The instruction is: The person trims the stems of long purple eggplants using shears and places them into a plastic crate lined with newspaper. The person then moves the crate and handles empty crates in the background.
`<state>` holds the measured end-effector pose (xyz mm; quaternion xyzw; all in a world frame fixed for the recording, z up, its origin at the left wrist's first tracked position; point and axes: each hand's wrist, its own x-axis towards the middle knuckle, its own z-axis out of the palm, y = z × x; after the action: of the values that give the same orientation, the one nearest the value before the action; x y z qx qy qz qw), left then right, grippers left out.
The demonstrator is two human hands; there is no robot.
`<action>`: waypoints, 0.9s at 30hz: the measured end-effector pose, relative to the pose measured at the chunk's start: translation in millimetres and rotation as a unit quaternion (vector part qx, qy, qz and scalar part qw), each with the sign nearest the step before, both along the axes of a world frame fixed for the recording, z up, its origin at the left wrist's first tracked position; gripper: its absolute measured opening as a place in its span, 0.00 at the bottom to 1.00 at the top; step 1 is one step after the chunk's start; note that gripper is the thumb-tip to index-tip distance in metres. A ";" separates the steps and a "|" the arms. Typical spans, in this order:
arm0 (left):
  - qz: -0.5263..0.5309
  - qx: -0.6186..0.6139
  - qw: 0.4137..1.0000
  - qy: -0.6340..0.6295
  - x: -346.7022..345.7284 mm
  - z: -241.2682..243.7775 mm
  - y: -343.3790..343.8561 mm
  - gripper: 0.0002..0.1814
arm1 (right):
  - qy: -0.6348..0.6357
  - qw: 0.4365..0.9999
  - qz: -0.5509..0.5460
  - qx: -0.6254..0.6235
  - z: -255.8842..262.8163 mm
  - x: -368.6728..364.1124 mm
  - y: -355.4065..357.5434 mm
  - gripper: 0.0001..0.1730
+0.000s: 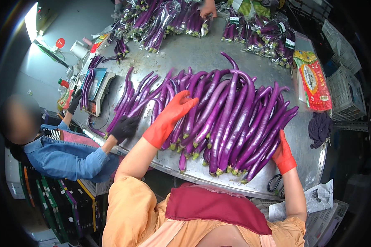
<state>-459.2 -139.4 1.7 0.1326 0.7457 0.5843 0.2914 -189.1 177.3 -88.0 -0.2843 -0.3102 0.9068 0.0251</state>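
A large pile of long purple eggplants (235,120) lies on the metal table in front of me, most stem ends towards me. My left hand (177,109), in a red rubber glove, is over the pile's left part, with thumb and fingers apart and nothing seen between them. Against the right side of the pile is my right hand (283,153), gloved in red too. Its fingers are partly hidden by the eggplants, so I cannot tell whether it grips any. One curved eggplant (229,60) sticks out at the far edge of the pile.
At left, a co-worker's black-gloved hand (125,128) is near loose eggplants; eggplants rest on a scale (103,89). Bagged eggplants (160,24) line the far side, by another person's hand (207,9). Red plastic packaging (315,83), a dark cloth (320,129) and scissors (275,182) are at right.
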 end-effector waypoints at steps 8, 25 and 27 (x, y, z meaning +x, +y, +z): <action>-0.113 -0.156 0.981 0.006 -15.7 -1.7 26.5 0.50 | -0.044 0.999 0.029 -0.012 -8.7 -17.0 4.0 0.34; -0.035 -0.076 0.991 -0.104 -35.8 0.2 5.8 0.46 | 0.074 0.990 0.093 -0.068 22.9 -93.7 -49.6 0.43; -0.016 -0.089 0.985 -0.145 -49.6 -12.9 -1.1 0.47 | 0.087 0.987 0.106 -0.086 29.4 -104.8 -58.3 0.43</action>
<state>-508.8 -140.4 -11.2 0.0313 0.7424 0.5238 0.4164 -293.9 119.1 -58.6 -0.1710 -0.2555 0.9491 -0.0685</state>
